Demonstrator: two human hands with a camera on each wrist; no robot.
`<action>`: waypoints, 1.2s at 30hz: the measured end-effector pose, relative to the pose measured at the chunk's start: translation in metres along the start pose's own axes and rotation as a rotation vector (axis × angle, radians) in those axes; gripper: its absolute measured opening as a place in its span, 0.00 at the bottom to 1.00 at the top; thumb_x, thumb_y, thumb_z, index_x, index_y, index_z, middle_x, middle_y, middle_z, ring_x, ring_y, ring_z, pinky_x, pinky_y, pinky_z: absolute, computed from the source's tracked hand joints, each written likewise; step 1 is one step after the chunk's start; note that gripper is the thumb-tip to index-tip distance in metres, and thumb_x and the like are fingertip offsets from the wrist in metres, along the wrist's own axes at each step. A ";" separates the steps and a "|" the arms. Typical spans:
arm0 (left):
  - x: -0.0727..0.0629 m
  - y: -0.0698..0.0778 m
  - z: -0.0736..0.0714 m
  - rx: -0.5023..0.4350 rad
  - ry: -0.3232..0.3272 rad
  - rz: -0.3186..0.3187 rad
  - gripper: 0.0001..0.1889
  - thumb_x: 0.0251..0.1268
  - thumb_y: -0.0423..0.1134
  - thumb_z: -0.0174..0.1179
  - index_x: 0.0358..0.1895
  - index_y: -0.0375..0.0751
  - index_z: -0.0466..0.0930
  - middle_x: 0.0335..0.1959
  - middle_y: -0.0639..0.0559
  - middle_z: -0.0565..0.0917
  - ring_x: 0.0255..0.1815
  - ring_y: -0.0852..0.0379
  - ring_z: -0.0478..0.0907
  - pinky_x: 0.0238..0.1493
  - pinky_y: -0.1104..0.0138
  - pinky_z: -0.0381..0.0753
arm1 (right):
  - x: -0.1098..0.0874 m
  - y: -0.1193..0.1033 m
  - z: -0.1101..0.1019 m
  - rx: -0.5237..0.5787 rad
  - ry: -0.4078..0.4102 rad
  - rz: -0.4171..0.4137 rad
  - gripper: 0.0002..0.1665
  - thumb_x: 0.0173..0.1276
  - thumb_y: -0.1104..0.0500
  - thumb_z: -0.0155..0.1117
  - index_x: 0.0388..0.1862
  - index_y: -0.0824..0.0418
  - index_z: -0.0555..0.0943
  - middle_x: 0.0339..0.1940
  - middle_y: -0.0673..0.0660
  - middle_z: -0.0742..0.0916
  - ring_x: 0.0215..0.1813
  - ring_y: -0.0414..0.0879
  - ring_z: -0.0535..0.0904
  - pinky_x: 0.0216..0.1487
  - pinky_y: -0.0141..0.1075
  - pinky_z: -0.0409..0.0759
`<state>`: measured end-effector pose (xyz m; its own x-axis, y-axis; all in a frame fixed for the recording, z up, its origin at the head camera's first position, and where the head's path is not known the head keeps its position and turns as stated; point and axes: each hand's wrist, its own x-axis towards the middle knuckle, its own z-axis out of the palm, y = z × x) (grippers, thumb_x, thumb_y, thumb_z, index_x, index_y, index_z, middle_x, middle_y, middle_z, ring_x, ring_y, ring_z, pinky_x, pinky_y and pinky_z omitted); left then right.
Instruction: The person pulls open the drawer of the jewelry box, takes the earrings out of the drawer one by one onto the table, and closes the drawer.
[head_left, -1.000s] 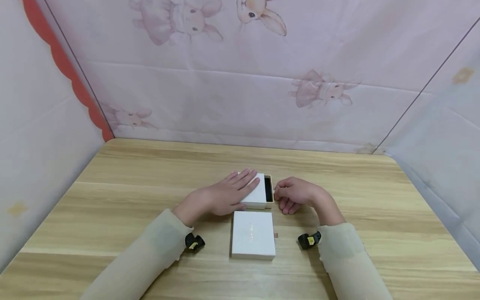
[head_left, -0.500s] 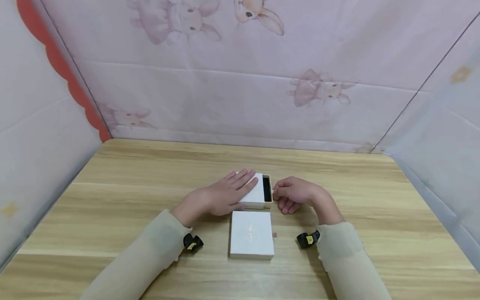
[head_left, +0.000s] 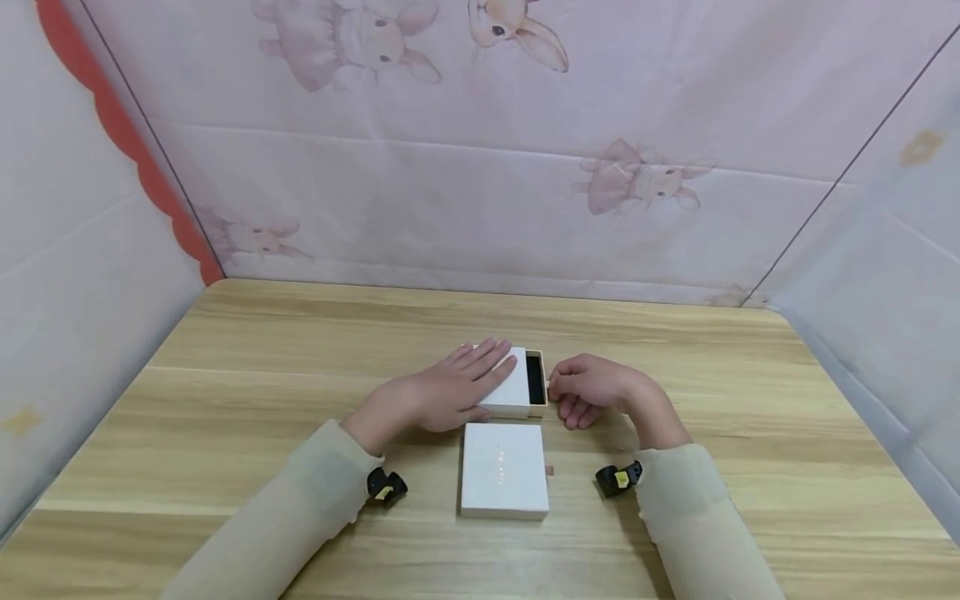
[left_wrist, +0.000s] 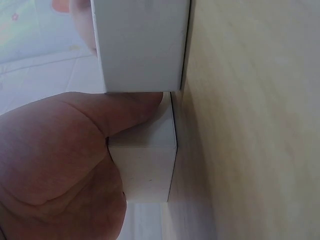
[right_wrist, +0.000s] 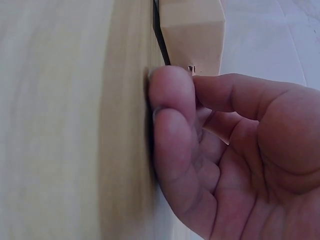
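A white sliding drawer box [head_left: 513, 385] lies on the table with its dark-lined inner drawer [head_left: 536, 379] partly out on the right. My left hand [head_left: 457, 387] rests flat across its sleeve, fingers straight and spread over the top. In the left wrist view the thumb [left_wrist: 132, 110] lies along the box's near side. My right hand [head_left: 592, 387] is at the drawer's right end, curled. Thumb and forefinger pinch a small pull tab [right_wrist: 192, 70], mostly hidden by the fingertips in the right wrist view. The other fingers curl close to the tabletop.
Just in front sits a second white box [head_left: 504, 471], closed, with gold lettering on top and a pinkish tab [head_left: 551, 470] on its right side. The wood-grain table [head_left: 300, 358] ends at a rabbit-printed cloth [head_left: 450, 208] behind and pale cloth on both sides.
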<state>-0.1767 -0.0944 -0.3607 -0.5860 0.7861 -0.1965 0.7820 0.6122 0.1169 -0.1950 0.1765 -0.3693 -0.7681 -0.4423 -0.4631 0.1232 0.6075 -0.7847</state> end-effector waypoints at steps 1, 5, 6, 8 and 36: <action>0.000 0.000 0.000 0.000 -0.001 -0.001 0.41 0.80 0.51 0.46 0.81 0.43 0.31 0.82 0.42 0.31 0.82 0.44 0.29 0.80 0.51 0.35 | 0.000 0.000 0.000 0.001 -0.002 0.001 0.15 0.79 0.57 0.48 0.40 0.67 0.78 0.23 0.56 0.83 0.24 0.45 0.83 0.29 0.37 0.85; -0.001 0.001 -0.002 -0.007 -0.004 -0.003 0.41 0.79 0.51 0.46 0.81 0.42 0.32 0.82 0.42 0.31 0.82 0.45 0.28 0.81 0.51 0.34 | -0.001 -0.002 -0.001 -0.002 -0.011 0.004 0.16 0.79 0.57 0.48 0.41 0.67 0.78 0.24 0.56 0.83 0.24 0.45 0.83 0.29 0.37 0.86; -0.001 0.001 -0.003 -0.010 -0.004 -0.004 0.41 0.79 0.51 0.46 0.81 0.42 0.32 0.82 0.42 0.31 0.82 0.45 0.28 0.81 0.51 0.34 | -0.001 -0.002 -0.001 -0.004 -0.013 0.006 0.16 0.79 0.57 0.48 0.41 0.67 0.78 0.24 0.56 0.83 0.24 0.45 0.83 0.29 0.38 0.86; -0.001 0.001 -0.002 -0.017 -0.003 -0.008 0.41 0.79 0.50 0.47 0.81 0.42 0.32 0.82 0.42 0.31 0.82 0.46 0.27 0.81 0.51 0.34 | -0.001 -0.002 -0.001 -0.007 -0.014 0.005 0.16 0.79 0.57 0.48 0.41 0.67 0.78 0.24 0.56 0.83 0.24 0.44 0.83 0.29 0.37 0.86; 0.000 0.001 -0.004 0.005 -0.005 0.003 0.41 0.79 0.51 0.47 0.81 0.41 0.32 0.82 0.40 0.32 0.82 0.42 0.29 0.80 0.50 0.35 | -0.001 0.002 -0.003 0.020 -0.009 0.017 0.15 0.78 0.59 0.48 0.40 0.67 0.78 0.24 0.56 0.84 0.25 0.45 0.83 0.30 0.37 0.85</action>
<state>-0.1764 -0.0938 -0.3570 -0.5829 0.7872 -0.2014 0.7845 0.6098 0.1129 -0.1954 0.1800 -0.3686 -0.7601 -0.4380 -0.4801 0.1486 0.6021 -0.7845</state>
